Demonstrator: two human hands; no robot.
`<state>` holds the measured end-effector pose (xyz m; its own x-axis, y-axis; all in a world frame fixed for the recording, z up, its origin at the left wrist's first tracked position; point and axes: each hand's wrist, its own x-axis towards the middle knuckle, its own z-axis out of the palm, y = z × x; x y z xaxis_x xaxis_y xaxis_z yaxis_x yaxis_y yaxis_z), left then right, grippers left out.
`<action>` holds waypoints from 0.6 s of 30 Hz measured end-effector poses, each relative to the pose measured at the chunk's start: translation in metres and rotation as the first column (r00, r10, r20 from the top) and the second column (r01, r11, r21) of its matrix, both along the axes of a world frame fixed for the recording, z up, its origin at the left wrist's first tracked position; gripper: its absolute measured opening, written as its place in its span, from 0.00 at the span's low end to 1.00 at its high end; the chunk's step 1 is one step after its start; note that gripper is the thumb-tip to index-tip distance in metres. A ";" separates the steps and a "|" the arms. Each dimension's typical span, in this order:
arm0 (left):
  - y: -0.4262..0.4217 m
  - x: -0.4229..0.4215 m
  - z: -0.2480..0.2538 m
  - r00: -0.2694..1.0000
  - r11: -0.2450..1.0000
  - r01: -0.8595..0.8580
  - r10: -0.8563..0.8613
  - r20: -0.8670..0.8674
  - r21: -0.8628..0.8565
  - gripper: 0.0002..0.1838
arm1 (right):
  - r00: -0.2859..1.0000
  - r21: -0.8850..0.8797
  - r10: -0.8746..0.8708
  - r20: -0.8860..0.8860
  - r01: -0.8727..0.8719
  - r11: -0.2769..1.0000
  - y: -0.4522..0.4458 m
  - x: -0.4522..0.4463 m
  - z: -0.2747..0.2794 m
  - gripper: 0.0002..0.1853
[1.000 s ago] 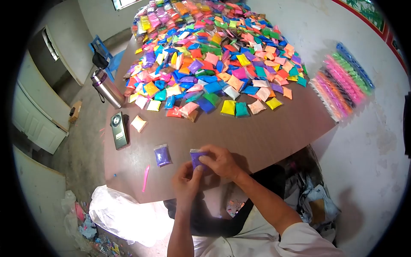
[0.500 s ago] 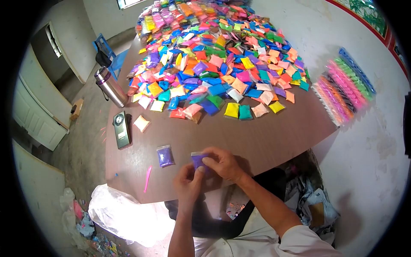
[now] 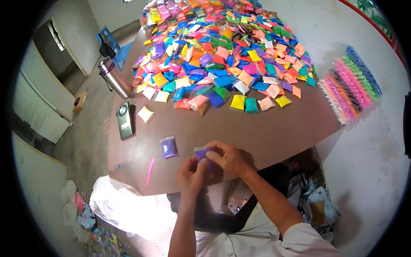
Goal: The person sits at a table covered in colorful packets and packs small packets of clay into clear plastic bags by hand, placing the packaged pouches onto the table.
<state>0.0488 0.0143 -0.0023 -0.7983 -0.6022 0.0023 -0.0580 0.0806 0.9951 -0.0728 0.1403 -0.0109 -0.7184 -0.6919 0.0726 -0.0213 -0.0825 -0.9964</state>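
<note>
Between my two hands is a small clear packet of purple clay-like material, held above the table's near edge. My left hand pinches its lower left side, thumb pointing up. Fingers of my right hand grip it from the right and cover much of it. A second purple packet lies flat on the table to the left of my hands. Left of that is a thin pink plastic tool.
A big heap of coloured packets covers the far table. At left stand a steel flask and a dark device with a round dial, near a cream packet. Bundled colourful strips lean at right. A plastic bag hangs below.
The view has shifted slightly, so the table's things sit a little higher and further right. Both hands keep hold of the purple packet, with the right fingers slightly repositioned.
</note>
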 end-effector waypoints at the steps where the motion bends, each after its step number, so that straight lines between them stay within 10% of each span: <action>1: 0.001 -0.001 0.000 1.000 1.000 -0.002 0.002 0.004 -0.001 0.13 | 1.000 -0.001 0.002 0.004 -0.002 1.000 0.000 0.000 -0.002 0.12; 18: 0.000 -0.003 0.003 0.999 0.999 -0.036 0.037 -0.028 0.039 0.10 | 0.993 0.029 0.041 -0.112 -0.038 0.999 0.000 -0.002 -0.002 0.08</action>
<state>0.0453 0.0141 0.0003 -0.7756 -0.6312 0.0010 -0.0318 0.0406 0.9987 -0.0752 0.1403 -0.0125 -0.6791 -0.7220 0.1326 -0.1307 -0.0588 -0.9897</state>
